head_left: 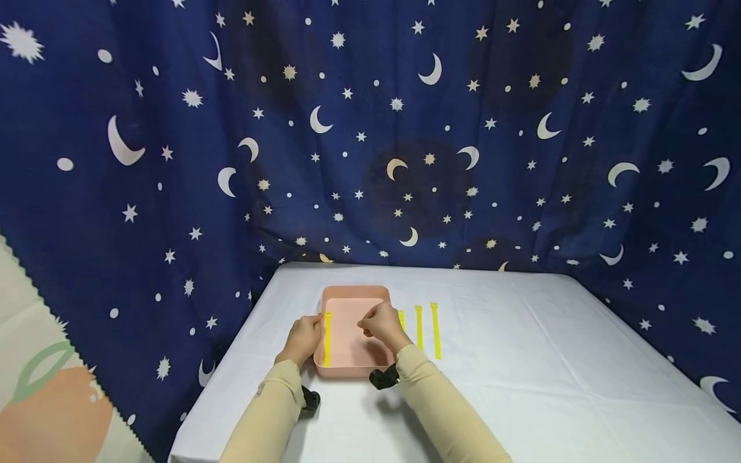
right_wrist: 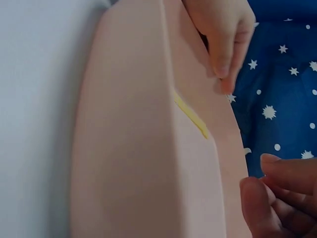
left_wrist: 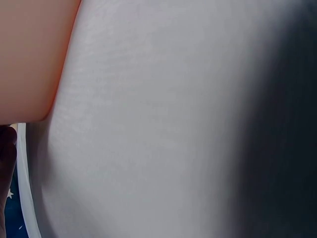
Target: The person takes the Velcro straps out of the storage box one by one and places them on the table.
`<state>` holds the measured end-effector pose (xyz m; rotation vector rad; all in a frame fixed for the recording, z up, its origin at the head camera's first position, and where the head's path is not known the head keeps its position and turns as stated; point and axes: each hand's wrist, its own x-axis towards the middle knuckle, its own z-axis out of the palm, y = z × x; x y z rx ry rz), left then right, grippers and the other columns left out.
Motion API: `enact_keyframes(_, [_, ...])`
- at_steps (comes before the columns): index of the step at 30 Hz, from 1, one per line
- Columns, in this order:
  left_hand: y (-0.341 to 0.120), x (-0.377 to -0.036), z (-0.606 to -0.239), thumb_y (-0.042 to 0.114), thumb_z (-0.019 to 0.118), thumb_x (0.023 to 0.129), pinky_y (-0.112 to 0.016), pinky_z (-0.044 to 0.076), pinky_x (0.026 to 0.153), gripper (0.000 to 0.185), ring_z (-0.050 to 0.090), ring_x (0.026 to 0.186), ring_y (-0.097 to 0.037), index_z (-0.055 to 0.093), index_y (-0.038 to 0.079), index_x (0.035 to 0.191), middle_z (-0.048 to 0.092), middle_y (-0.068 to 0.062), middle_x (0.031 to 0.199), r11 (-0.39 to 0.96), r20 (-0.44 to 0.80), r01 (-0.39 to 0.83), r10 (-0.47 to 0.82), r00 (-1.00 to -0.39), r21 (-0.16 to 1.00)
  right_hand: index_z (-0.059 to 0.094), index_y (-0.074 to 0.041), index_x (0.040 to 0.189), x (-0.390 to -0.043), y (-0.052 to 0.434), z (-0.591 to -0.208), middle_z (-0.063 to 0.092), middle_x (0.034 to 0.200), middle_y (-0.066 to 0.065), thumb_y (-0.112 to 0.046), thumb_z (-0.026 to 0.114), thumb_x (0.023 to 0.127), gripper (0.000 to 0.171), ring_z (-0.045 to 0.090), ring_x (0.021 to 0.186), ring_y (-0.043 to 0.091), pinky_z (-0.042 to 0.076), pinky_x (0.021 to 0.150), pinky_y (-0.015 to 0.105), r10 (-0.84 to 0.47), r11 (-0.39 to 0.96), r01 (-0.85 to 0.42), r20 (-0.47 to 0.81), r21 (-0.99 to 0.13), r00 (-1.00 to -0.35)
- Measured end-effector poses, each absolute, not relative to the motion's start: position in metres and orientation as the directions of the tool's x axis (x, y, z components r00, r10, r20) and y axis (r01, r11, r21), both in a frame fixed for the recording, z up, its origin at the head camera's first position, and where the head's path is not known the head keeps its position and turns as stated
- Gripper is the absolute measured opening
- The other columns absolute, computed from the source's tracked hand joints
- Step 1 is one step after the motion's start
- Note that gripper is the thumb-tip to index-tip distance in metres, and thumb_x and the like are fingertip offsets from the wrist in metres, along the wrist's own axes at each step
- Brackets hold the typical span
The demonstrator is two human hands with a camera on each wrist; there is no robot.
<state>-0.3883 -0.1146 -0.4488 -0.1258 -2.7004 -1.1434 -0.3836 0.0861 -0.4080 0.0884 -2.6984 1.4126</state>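
A pink rectangular tray [head_left: 354, 372] stands on the table, and a yellow strap [head_left: 327, 341] with a wider head lies lengthwise along the left side inside it. My left hand [head_left: 302, 337] holds the tray's left rim between thumb and fingers. Over the right part of the tray hovers my right hand [head_left: 383, 325], fingers loosely curled and thumb close to the index fingertip. The right wrist view shows nothing between those fingertips [right_wrist: 255, 191]. Just right of the tray, three more yellow straps [head_left: 419, 328] lie side by side, the nearest partly hidden by my right hand.
A white cloth covers the table [head_left: 521, 360], which extends far to the right of the straps. Behind it hangs a dark blue curtain [head_left: 370, 161] with moons and stars. Black wrist devices [head_left: 384, 377] are on both forearms, close to the tray's near edge.
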Motion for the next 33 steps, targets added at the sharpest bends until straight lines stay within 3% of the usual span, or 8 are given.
enact_keyframes(8, [-0.115,-0.389,-0.45,0.015,0.048,0.104,-0.048,0.053,0.099,0.035,0.065,0.112,-0.026,0.063,0.003,0.134,0.066,-0.019,0.131,0.701,0.215,0.147,-0.009,-0.977,0.698,0.073,0.001,0.069,-0.382,0.075,-0.412,0.07,0.06,0.008,-0.001,0.079,0.081,0.013,0.066,0.054,0.014,0.055,0.055,0.022,-0.033,0.557,-0.103,0.102,-0.824,-0.994])
enact_keyframes(13, [-0.115,-0.389,-0.449,0.016,0.048,0.104,-0.047,0.053,0.099,0.036,0.065,0.109,-0.024,0.063,0.003,0.135,0.065,-0.018,0.132,0.696,0.218,0.152,-0.007,-0.976,0.702,0.074,0.0,0.071,-0.381,0.072,-0.416,0.07,0.06,0.007,-0.004,0.08,0.08,0.012,0.067,0.055,0.018,0.049,0.05,0.021,-0.038,0.581,-0.103,0.1,-0.808,-0.994])
enact_keyframes(19, [-0.114,-0.389,-0.451,0.016,0.049,0.104,-0.047,0.053,0.098,0.036,0.065,0.108,-0.024,0.063,0.004,0.135,0.066,-0.018,0.132,0.696,0.216,0.149,-0.01,-0.976,0.703,0.076,-0.001,0.071,-0.379,0.065,-0.425,0.07,0.058,0.007,-0.007,0.081,0.08,0.011,0.058,0.052,0.01,0.041,0.048,0.02,-0.015,0.63,-0.08,0.092,-0.772,-0.996])
enact_keyframes(24, [-0.114,-0.389,-0.452,0.017,0.048,0.105,-0.047,0.052,0.1,0.036,0.064,0.109,-0.023,0.062,0.004,0.136,0.065,-0.018,0.133,0.692,0.195,0.132,-0.013,-0.981,0.71,0.076,-0.002,0.069,-0.38,0.061,-0.431,0.07,0.057,0.006,-0.007,0.082,0.079,0.013,0.059,0.052,0.011,0.042,0.048,0.02,-0.003,0.647,-0.087,0.111,-0.757,-0.994])
enact_keyframes(33, [-0.113,-0.39,-0.452,0.017,0.048,0.105,-0.048,0.052,0.1,0.036,0.065,0.111,-0.025,0.063,0.004,0.135,0.065,-0.019,0.132,0.695,0.212,0.145,-0.011,-0.977,0.705,0.074,-0.002,0.066,-0.378,0.057,-0.437,0.069,0.057,0.006,-0.007,0.084,0.077,0.016,0.059,0.052,0.012,0.051,0.061,0.025,-0.012,0.671,-0.104,0.13,-0.734,-0.991])
